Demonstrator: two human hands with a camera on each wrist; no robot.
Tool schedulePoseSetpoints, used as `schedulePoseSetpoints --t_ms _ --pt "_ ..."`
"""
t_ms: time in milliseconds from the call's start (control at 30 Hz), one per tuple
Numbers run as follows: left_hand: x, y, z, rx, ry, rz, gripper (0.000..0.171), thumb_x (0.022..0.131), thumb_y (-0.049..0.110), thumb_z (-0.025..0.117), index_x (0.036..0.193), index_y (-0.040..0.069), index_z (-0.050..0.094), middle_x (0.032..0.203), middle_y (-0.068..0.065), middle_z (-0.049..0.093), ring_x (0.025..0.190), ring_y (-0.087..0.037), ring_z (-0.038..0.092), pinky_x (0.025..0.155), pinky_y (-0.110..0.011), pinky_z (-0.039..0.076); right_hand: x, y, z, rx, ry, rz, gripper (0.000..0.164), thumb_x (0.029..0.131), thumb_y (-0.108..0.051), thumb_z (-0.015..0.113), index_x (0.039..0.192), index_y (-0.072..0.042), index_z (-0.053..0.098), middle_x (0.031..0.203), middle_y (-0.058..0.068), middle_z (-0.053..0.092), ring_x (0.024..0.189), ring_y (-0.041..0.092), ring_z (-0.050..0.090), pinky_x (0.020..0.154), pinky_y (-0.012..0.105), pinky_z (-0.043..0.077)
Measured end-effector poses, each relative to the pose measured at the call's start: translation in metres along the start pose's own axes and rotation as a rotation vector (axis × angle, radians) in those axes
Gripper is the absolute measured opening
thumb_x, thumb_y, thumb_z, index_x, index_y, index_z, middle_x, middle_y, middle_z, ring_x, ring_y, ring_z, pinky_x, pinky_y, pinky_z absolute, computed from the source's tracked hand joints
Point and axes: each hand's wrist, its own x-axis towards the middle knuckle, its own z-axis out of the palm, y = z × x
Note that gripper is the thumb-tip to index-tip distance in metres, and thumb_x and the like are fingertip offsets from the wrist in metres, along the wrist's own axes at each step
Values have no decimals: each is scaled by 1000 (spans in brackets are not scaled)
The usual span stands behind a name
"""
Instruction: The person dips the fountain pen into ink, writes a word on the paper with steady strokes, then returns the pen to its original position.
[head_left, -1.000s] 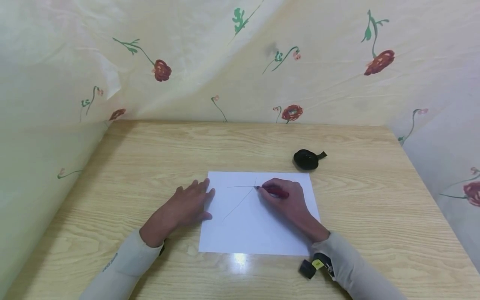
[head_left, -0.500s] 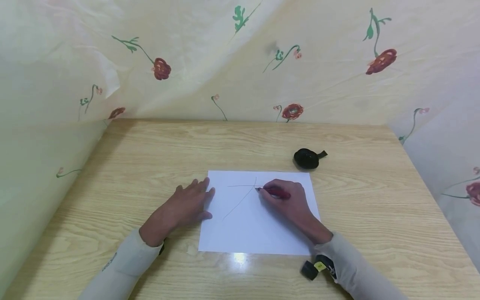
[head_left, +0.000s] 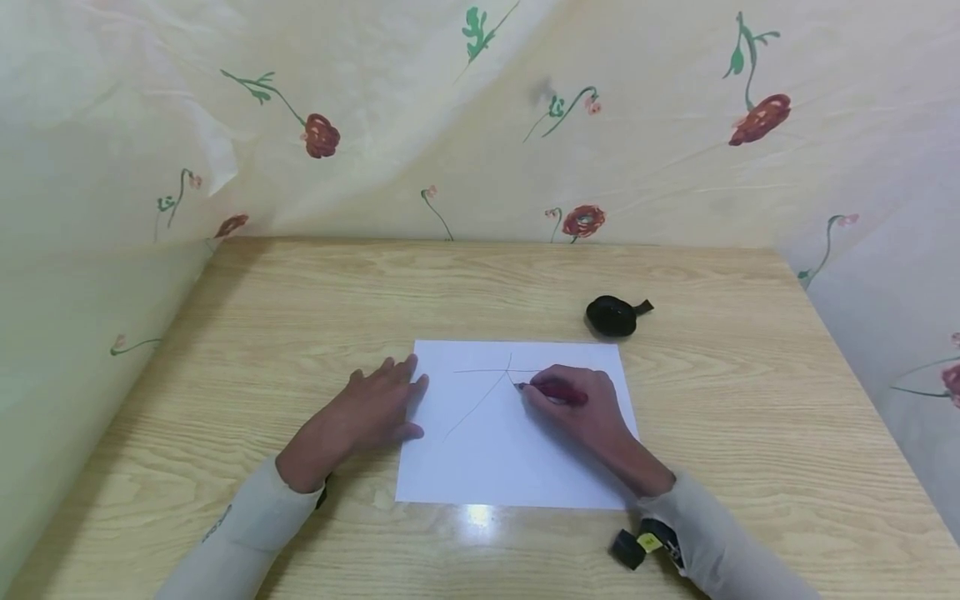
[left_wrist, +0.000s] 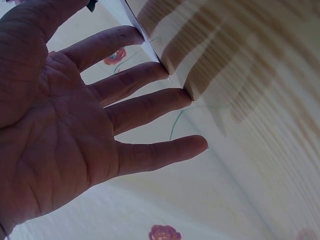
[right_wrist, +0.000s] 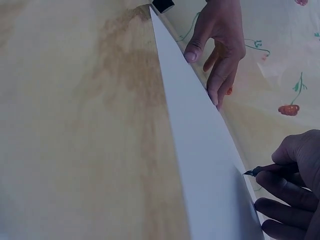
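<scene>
A white sheet of paper (head_left: 465,475) lies on the wooden table, with thin drawn lines meeting near its upper middle. My right hand (head_left: 581,408) pinches a dark red pen (head_left: 558,392), its tip at the lower end of a short slanting line. In the right wrist view the pen (right_wrist: 272,170) sits between thumb and forefinger, the other fingers folded beneath. My left hand (head_left: 375,408) rests with spread fingers on the paper's left edge. The left wrist view shows that hand's palm (left_wrist: 60,130) and straight fingers, fingertips at the sheet's edge.
Behind the paper's right part lies a black rounded object (head_left: 611,317) with a short tab. The wooden table (head_left: 360,292) is bordered at the back and sides by a flower-patterned cloth (head_left: 420,108). A black wrist device (head_left: 630,548) hangs under the right sleeve.
My right hand has moved slightly down and right with the pen, and a short line now runs down from the crossing point. The left hand stays in place.
</scene>
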Motion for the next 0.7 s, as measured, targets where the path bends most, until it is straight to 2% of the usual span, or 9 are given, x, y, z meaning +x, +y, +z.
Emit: schedulePoseSetpoints --t_ms 267,533,700 --pt "0 0 -1 -7 -6 3 71 90 34 75 146 2 48 157 -25 31 140 -50 33 99 -72 34 -7 0 -4 18 -17 9 9 80 -11 83 85 -17 78 77 -11 73 63 2 59 62 18 45" --pt "-3 -2 -1 -17 -18 -10 71 90 34 75 147 2 47 157 -24 31 141 -50 31 99 -72 34 -11 0 -6 84 -28 -12 12 79 -5 83 85 -14 77 78 -9 73 65 3 62 62 16 47" --pt "-3 -3 1 -20 -3 6 71 89 34 75 146 2 48 157 -24 31 140 -51 32 98 -72 35 -15 0 -9 68 -37 5 12 78 -6 83 85 -15 78 79 -11 73 66 3 63 64 16 47"
